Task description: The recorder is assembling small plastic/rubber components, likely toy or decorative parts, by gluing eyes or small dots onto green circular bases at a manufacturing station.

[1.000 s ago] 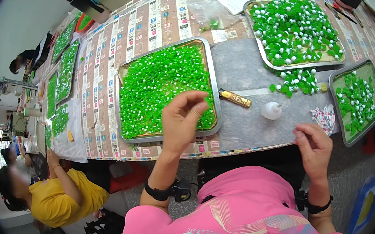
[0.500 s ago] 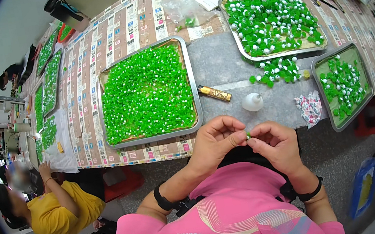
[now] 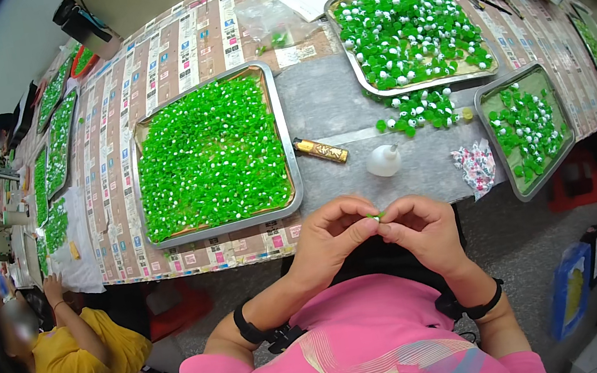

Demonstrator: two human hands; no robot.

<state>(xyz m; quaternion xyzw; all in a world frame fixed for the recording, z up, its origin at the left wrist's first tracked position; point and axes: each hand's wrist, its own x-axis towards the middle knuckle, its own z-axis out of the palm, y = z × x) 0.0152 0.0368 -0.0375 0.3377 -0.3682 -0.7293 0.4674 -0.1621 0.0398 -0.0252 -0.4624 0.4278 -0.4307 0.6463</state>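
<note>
In front of my chest, just off the table's near edge, my left hand (image 3: 332, 242) and my right hand (image 3: 424, 232) meet at the fingertips. Both pinch one small green piece (image 3: 376, 215), mostly covered by the fingers. Beyond them stands a white squeeze bottle (image 3: 383, 161) with a pointed tip. A gold and black tube (image 3: 321, 149) lies to its left. Left of that is a metal tray (image 3: 296, 179) full of small green pieces with white dots. Loose green pieces with white balls (image 3: 419, 111) are heaped on the grey cloth (image 3: 316, 98).
A tray (image 3: 369, 92) of green-and-white pieces stands at the back, and a smaller tray (image 3: 490, 126) at the right. A crumpled floral cloth (image 3: 476, 166) lies beside it. At the left sits a person in yellow (image 3: 91, 356); a tumbler (image 3: 86, 29) stands far left.
The whole view has shifted, so the table things sit further left. My hands stay together at the fingertips, with the green piece turned slightly between them.
</note>
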